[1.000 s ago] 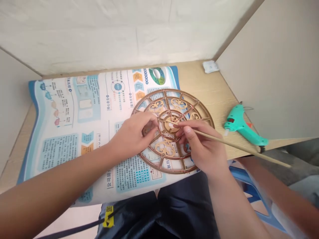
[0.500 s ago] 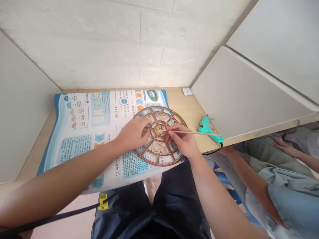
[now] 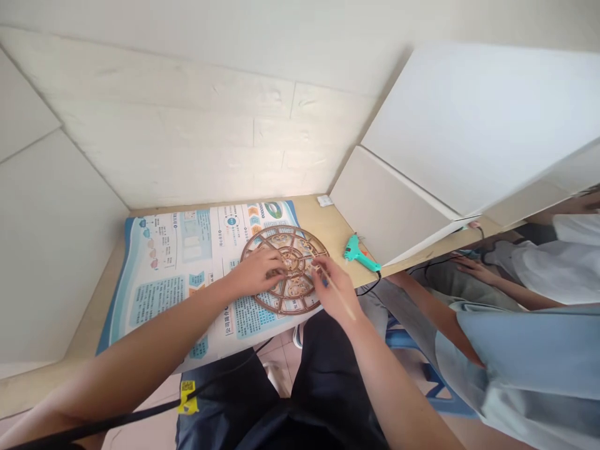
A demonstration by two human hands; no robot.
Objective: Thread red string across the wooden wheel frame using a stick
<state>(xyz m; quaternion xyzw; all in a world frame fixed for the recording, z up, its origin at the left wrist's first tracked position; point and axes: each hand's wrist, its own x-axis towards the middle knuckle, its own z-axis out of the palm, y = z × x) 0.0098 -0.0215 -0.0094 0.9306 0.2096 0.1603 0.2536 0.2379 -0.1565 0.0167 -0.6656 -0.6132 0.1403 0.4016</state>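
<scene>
A round brown openwork panel [image 3: 295, 299] with rings, spokes and scrollwork lies on a printed poster sheet [image 3: 159, 306]. My right hand [image 3: 338, 292] is closed in a pinch on a thin wooden stick [image 3: 338, 294], over the panel's right side. The stick slants from the panel back across the hand toward the wrist. My left hand [image 3: 257, 272] rests on the panel's left part, its fingers curled toward the thumb near the centre hub. Whatever those fingertips grip, if anything, is hidden.
A teal glue gun [image 3: 360, 253] with a black cord lies on the wooden tabletop [image 3: 323, 219] to the right. A small white packet [image 3: 324, 200] sits by the wall. White partitions flank the desk. A person in light blue clothing [image 3: 529, 350] sits at the right, near a blue stool [image 3: 435, 387].
The view has shifted, so desk things appear lower. The stick in my right hand has swung from nearly level to a steep slant. My left hand's fingers remain curled over the panel.
</scene>
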